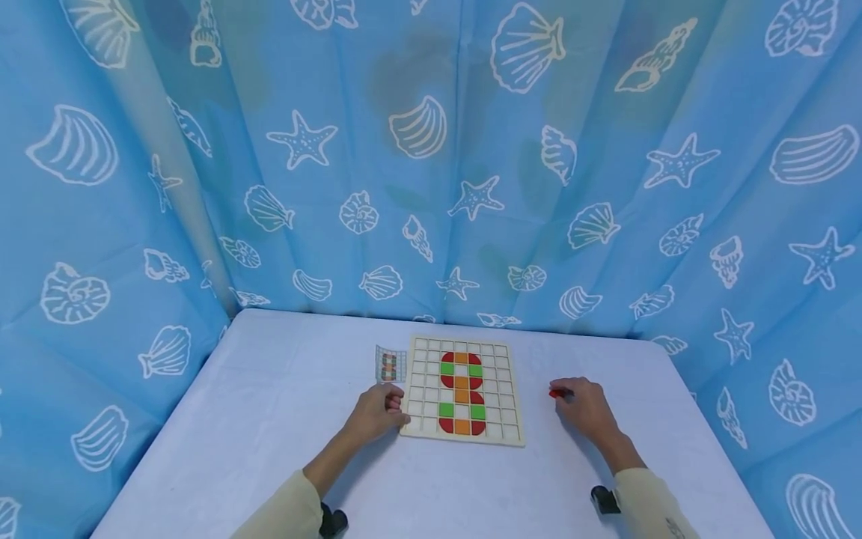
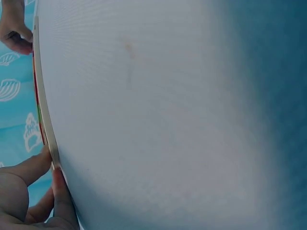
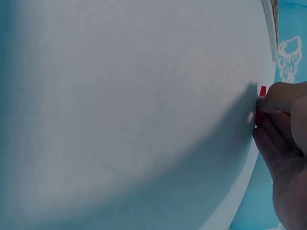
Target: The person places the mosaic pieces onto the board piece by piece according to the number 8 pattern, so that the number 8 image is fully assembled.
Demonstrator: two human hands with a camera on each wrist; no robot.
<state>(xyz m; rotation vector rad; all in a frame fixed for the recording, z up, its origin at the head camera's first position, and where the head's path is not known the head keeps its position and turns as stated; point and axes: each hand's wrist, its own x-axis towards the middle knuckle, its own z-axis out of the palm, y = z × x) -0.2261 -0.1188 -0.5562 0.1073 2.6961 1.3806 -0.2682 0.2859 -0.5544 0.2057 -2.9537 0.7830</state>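
Note:
A wooden grid board point(image 1: 424, 344) lies on the table, its middle columns filled with red, orange and green tiles point(image 1: 461, 395). At its near left corner my left hand point(image 1: 374, 415) pinches the edge, the thumb point(image 2: 31, 168) above and a finger against the rim. A small red tile point(image 3: 260, 112) is pinched between the thumb and fingers of my right hand point(image 1: 588, 410), just over the table to the right of the board. The tile's exact shape is mostly hidden by the fingers.
A small printed pattern card point(image 1: 390, 365) lies left of the board, near my left hand. White cloth point(image 1: 283, 404) covers the table. Blue curtains point(image 1: 364, 165) with white shell prints stand behind it and at both sides.

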